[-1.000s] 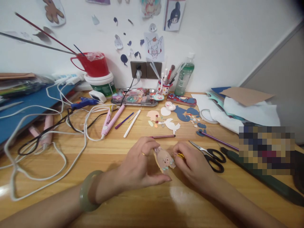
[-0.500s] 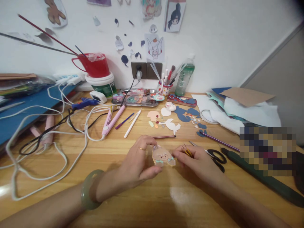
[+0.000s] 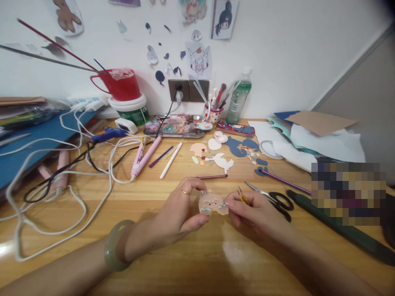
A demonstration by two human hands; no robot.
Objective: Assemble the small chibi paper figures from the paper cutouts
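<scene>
My left hand (image 3: 182, 203), a ring on one finger and a jade-green bangle (image 3: 111, 246) on its wrist, grips a small layered cartoon-head cutout (image 3: 212, 202) between thumb and fingers. The cutout has pale beige hair, a face and mint-green bow-like bits. On its right edge rest the fingertips of my right hand (image 3: 251, 207), which also keeps hold of yellow tweezers (image 3: 244, 198), tips pointing up and away. Black-handled scissors (image 3: 271, 197) lie just right of my right hand. Behind the cutout is a thin dark red stick (image 3: 212, 176).
White and dark blue foam pieces (image 3: 236, 148) lie beyond my hands. At left are a pink straightener (image 3: 146, 158), a white pen (image 3: 171, 160) and tangled cables (image 3: 83, 201). A metal tray (image 3: 197, 133), a pen cup (image 3: 212, 114) and a bottle (image 3: 239, 100) stand by the wall.
My right fingertips have come in closer against the cutout's right edge. The cutout has tilted slightly, and the view has shifted a little.
</scene>
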